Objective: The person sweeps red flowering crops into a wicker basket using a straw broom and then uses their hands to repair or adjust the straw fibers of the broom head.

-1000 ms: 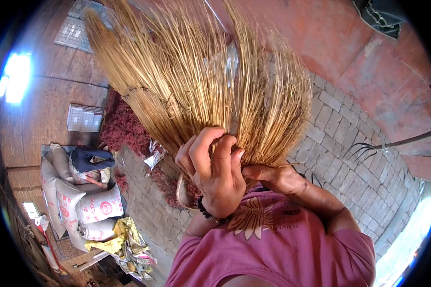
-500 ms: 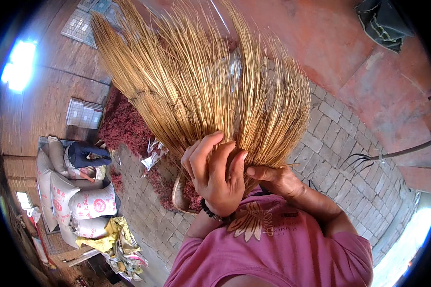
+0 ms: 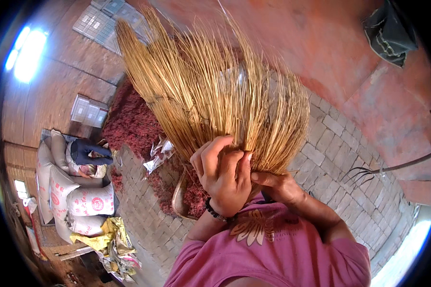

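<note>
A wide fan of golden straw, like a broom head (image 3: 225,95), spreads up and away in front of my chest. My left hand (image 3: 222,174), with a dark bead bracelet at its wrist, pinches strands near the narrow lower end between thumb and fingers. My right hand (image 3: 280,186) grips the base at the right. Its thumb lies across the straw, and its other fingers are hidden behind. Straw tips point away from me, with gaps between some bundles.
Red plant matter (image 3: 131,119) lies heaped on the brick floor (image 3: 321,158), with a woven basket (image 3: 179,193) beside it. Stacked white sacks (image 3: 91,198) stand left, near a crumpled yellow sack (image 3: 103,239). A long-handled rake (image 3: 392,168) lies right, and a dark cloth (image 3: 390,33) far right.
The straw fan has shifted slightly, its left tips moving right and down in view. My left hand has moved a little right, and its thumb and fingers have come closer together.
</note>
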The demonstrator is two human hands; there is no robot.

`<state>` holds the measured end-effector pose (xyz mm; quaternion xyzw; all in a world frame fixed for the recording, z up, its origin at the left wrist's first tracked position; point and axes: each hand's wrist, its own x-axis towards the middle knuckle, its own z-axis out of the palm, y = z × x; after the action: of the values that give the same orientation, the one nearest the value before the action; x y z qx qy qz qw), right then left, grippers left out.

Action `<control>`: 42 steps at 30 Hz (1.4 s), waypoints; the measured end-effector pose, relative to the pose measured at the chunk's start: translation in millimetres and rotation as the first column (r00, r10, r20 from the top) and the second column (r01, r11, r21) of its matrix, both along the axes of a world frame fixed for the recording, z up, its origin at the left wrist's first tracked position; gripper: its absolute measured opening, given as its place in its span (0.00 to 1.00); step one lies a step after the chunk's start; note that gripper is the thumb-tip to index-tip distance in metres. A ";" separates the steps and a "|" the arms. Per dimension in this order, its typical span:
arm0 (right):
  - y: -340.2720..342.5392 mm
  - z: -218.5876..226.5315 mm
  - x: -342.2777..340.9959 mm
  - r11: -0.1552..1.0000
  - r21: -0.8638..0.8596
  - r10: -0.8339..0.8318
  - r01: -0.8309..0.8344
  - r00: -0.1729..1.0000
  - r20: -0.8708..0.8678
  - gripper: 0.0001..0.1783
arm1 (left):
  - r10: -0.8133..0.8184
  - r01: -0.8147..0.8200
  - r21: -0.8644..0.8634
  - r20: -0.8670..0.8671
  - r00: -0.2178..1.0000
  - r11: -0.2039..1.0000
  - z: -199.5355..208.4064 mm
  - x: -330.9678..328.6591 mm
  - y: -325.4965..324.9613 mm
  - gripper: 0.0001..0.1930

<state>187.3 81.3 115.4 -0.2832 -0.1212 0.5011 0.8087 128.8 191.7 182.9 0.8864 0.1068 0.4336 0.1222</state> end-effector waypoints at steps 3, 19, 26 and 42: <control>-3.3 -12.3 1.2 0.999 -0.030 0.041 -0.042 0.999 -0.024 0.24 | 0.005 -0.005 0.006 -0.007 1.000 1.000 -0.6 1.0 -2.5 0.08; -13.0 -5.5 3.8 0.998 -0.058 0.026 -0.029 0.998 -0.062 0.22 | 0.025 -0.015 0.158 -0.060 0.998 0.987 12.0 -28.8 5.2 0.15; -14.7 4.5 4.7 0.999 -0.039 0.033 -0.034 0.999 -0.022 0.23 | 0.018 0.091 -0.490 0.213 0.977 0.867 5.3 -23.3 34.9 0.58; -42.3 -8.2 13.4 0.975 0.052 0.220 -0.215 0.969 -0.109 0.29 | 0.155 -0.143 0.078 -0.187 0.970 0.987 51.4 -20.2 25.6 0.46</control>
<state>200.7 39.0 107.2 -0.2229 -0.1150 0.5995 0.7601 108.6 217.3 234.3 0.9171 0.1705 0.3569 0.0502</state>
